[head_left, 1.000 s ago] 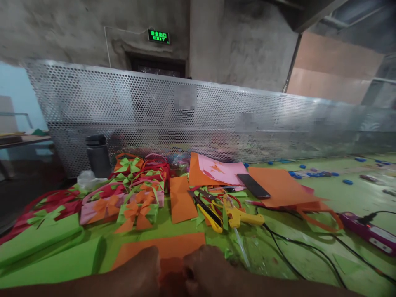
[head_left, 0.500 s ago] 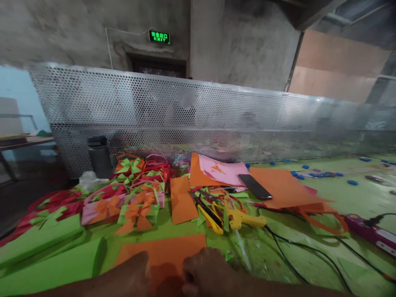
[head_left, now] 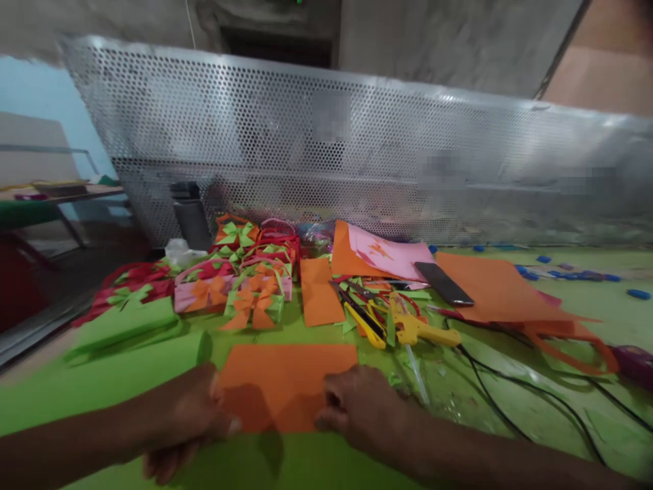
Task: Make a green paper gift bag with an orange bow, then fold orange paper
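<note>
An orange sheet of paper or card (head_left: pixel 288 381) lies flat on the green tabletop, in front of me. At its left edge is my left hand (head_left: pixel 191 412), one digit reaching onto the lower left corner and other fingers hanging lower, apart from it. My right hand (head_left: pixel 360 405) is closed at the right edge, fingers curled, with a fingertip pressed at the lower right corner. Shadows of the hands fall across the sheet. Left of it are folded green pieces (head_left: pixel 147 361). A smaller orange piece (head_left: pixel 321 292) lies beyond it.
Small paper bags with bows (head_left: pixel 255 299) crowd the back left, before a dark bottle (head_left: pixel 191 218). Right of centre are a yellow glue gun (head_left: pixel 421 330), a yellow-handled cutter (head_left: pixel 362 320), a phone (head_left: pixel 443 282), and cables (head_left: pixel 520 388). A perforated metal screen (head_left: pixel 286 150) stands behind.
The view has tilted down, bringing more of the hands and sheet into sight. My left hand has shifted away from the right one, towards the sheet's left edge, its fingers now spread.
</note>
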`<state>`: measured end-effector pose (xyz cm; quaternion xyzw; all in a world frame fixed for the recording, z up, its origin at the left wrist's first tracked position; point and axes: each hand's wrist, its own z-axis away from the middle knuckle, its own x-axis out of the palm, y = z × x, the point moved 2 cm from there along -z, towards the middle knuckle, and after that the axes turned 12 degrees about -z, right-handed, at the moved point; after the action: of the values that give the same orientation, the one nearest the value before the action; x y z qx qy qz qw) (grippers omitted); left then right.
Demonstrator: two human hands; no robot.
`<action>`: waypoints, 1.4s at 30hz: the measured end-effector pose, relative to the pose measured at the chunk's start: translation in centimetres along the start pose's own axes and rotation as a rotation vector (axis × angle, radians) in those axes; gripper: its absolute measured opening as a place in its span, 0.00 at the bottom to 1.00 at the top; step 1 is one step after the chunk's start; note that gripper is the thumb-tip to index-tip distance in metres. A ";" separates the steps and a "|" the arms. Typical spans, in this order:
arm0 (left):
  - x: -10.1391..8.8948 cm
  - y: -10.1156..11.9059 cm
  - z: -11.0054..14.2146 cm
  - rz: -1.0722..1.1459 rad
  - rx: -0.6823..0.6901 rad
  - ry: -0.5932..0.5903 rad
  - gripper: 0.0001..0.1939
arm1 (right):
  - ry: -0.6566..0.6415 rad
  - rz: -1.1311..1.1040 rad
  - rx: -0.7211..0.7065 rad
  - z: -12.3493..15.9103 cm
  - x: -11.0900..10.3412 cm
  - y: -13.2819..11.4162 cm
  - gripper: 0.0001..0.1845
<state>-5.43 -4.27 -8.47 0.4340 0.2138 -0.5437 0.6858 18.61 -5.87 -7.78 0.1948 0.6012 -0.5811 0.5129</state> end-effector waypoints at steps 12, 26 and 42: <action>-1.7 -2.9 1.0 0.035 -0.119 -0.187 0.20 | 0.012 -0.055 0.033 0.0 0.1 0.3 0.10; -1.8 4.8 3.0 -0.651 0.395 0.394 0.15 | 0.023 -0.036 0.002 0.1 0.0 0.1 0.07; 6.5 4.0 -0.6 -0.721 0.865 0.628 0.40 | 0.290 0.053 0.015 -0.8 -4.8 2.8 0.13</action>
<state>0.44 -7.30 -12.33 0.7107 0.2981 -0.6242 0.1278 22.53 -2.71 -5.30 0.2962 0.6592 -0.5375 0.4346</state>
